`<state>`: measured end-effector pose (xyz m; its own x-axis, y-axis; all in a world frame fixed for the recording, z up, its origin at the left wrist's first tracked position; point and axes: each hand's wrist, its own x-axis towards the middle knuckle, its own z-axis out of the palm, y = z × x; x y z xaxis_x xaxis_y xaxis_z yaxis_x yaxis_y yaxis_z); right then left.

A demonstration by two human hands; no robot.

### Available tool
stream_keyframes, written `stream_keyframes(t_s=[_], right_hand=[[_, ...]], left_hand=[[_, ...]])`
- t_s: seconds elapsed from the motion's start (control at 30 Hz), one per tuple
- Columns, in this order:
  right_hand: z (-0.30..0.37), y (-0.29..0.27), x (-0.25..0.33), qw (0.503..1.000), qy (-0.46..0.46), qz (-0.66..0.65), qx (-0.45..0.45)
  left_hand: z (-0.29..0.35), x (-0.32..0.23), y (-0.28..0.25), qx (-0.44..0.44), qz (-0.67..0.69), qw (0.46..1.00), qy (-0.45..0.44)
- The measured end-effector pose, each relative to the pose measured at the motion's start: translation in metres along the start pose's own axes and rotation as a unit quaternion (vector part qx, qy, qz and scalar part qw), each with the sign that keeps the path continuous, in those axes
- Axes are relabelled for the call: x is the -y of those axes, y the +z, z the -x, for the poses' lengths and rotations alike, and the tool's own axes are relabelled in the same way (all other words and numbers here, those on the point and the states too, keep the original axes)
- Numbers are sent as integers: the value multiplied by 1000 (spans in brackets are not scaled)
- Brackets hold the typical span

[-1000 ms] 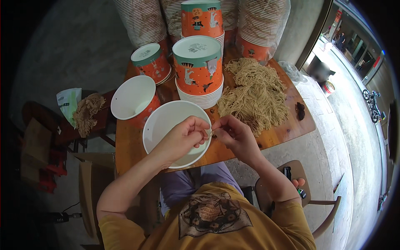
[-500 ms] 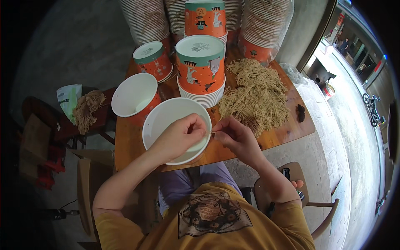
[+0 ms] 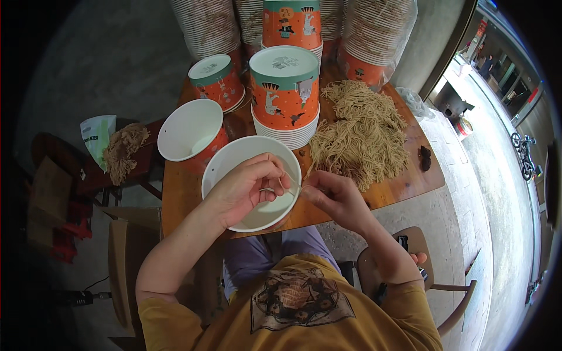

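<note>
Cord (image 3: 295, 183), thin and pale, is held at the right rim of a white-lined orange paper bucket (image 3: 225, 161), which is set mouth-up at the near edge of the wooden table (image 3: 421, 179). By the right hand (image 3: 338, 199) the strand appears to be pinched, thumb and forefinger drawn together just beside the rim. The left hand (image 3: 249, 184) is held over the bucket's mouth, its fingers loosely curled; whether the strand is gripped there or only passed along the fingertips cannot be told.

The cord is judged light, soft and limp, easily twisted or lost from the fingers, and best taken near its end between thumb tip and fingertip. The bucket is judged light and smooth, its wall easily dented if squeezed; it is best steadied by the stiffer rim. To the right, a heap of tan cords (image 3: 366, 137) is piled loosely, likely prone to snagging. Another open paper bucket (image 3: 193, 131) is placed to the left, and a stack of upturned paper buckets (image 3: 284, 93) is nested beyond.
</note>
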<state>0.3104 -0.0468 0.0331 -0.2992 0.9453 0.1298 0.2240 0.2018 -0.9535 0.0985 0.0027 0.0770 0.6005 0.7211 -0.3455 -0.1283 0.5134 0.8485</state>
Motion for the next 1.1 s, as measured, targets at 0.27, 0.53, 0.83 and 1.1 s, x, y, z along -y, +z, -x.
stream_keyframes(t_s=[0.27,0.53,0.83,1.1], right_hand=[[-8,-16,28,980,-119,160,-11],[-33,-33,49,978,-130,137,92],[-52,-36,9,996,-59,58,41],[-11,-24,12,924,-167,274,-210]], left_hand=[[-9,16,3,-41,-89,994,43],[-16,20,19,-51,-184,974,122],[-21,22,16,12,-188,979,79],[-21,13,20,-13,-161,985,58]])
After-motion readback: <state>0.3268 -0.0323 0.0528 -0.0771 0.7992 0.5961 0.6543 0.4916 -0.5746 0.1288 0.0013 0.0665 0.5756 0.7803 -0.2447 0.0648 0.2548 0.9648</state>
